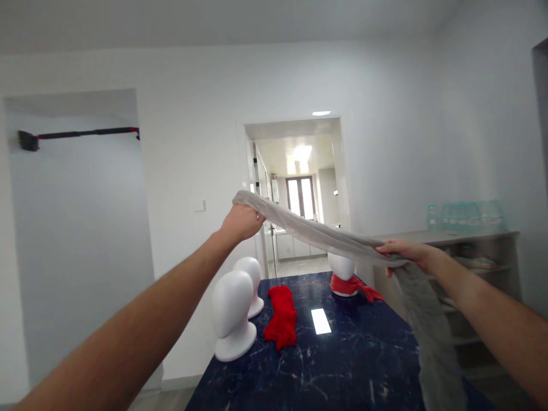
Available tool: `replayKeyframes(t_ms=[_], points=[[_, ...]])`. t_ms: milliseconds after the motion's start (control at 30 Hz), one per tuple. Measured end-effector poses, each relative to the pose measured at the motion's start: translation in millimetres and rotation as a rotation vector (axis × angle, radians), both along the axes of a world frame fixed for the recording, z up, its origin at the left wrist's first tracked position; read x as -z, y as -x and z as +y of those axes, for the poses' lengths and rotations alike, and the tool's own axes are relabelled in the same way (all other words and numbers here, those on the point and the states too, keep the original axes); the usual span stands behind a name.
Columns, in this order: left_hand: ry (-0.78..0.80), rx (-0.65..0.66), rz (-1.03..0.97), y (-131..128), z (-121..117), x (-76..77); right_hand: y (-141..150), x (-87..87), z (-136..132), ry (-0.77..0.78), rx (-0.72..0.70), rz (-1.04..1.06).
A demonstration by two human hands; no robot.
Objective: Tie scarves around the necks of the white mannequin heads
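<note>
above a dark blue counter with pale veins, two bare hands held a long grey scarf stretched between them in the air. the left hand was raised higher, closed in a fist around the scarf near one end, with cloth lying over the knuckles. the right hand was lower, pinching the strip between thumb and fingers, and beyond it the rest of the cloth hung loose past the right side of the counter and out of view at the bottom. the strip sloped down from left to right, loosely bunched along its length and touching nothing but the hands as far as could be seen.

on the counter's left side stood two white foam heads, a nearer head and a farther head partly hidden behind it, both bare. just to their right a red scarf lay flat. at the far right stood a third head, its top hidden by the grey cloth, with a coral scarf around its neck and one end trailing on the counter.

the step in hand seemed to be drawing the grey scarf straight; the next move appeared to call for a firm left grip and control of the hanging length.
</note>
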State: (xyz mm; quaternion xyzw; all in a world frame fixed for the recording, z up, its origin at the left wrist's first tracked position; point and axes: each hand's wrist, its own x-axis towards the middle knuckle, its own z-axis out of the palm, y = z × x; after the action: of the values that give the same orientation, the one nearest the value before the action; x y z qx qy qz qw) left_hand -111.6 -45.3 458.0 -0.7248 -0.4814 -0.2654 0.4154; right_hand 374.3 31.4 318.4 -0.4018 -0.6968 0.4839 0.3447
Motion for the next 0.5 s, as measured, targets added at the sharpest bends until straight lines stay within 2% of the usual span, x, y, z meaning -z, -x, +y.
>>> replayKeyframes(t_ms=[100,167,233,333,433,500], points=[[0.107,-0.072,0.034,-2.9,-1.2,28.7,-10.9,10.3,11.6,0.017,0.047,-0.155],[0.206,-0.081,0.118,-3.9,-4.2,53.6,-14.1,27.0,18.6,0.033,0.046,-0.276],[0.305,-0.08,0.214,-2.0,-7.7,80.6,-14.2,51.9,23.5,0.063,0.012,-0.361],[0.431,-0.042,0.305,8.7,-12.9,119.1,-8.4,98.8,23.5,0.115,-0.073,-0.407],[0.522,0.043,0.346,27.1,-18.3,150.5,1.8,143.3,16.8,0.147,-0.116,-0.432],[0.535,0.081,0.315,40.4,-23.2,167.4,8.2,165.9,13.0,0.141,-0.12,-0.446]])
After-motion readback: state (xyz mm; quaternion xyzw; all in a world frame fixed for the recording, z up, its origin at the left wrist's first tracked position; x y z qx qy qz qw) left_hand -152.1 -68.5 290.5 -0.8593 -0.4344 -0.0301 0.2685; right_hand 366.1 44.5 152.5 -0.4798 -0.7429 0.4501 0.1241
